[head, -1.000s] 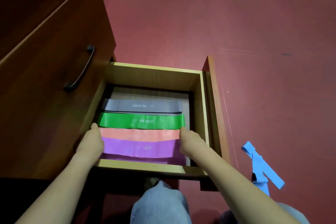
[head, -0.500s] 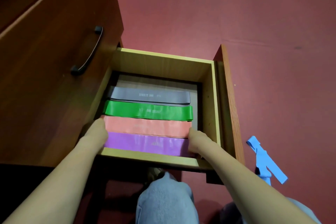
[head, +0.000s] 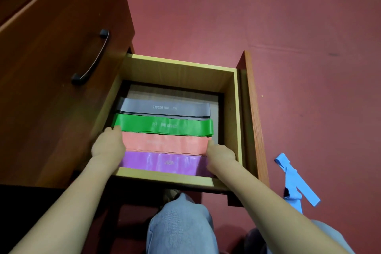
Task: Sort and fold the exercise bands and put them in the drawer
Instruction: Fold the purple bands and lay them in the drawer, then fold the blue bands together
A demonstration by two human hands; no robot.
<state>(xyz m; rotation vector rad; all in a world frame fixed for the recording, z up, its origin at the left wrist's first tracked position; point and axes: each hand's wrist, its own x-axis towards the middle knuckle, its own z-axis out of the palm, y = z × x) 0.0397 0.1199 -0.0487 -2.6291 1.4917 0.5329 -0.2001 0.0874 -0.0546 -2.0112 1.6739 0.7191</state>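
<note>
Flat glossy bands (head: 165, 128) in wooden drawer (head: 177, 74)

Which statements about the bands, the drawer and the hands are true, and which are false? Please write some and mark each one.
1. Four bands lie in a row in the drawer: grey band, green band, salmon band, purple band. True.
2. The blue band is in the drawer. False: it lies on the red floor, to the right of the drawer.
3. The green band is nearest to the person. False: the purple band is nearest.
4. The left hand and the right hand are at the two ends of the salmon band. True.
5. The drawer is closed. False: it is pulled open.
</note>
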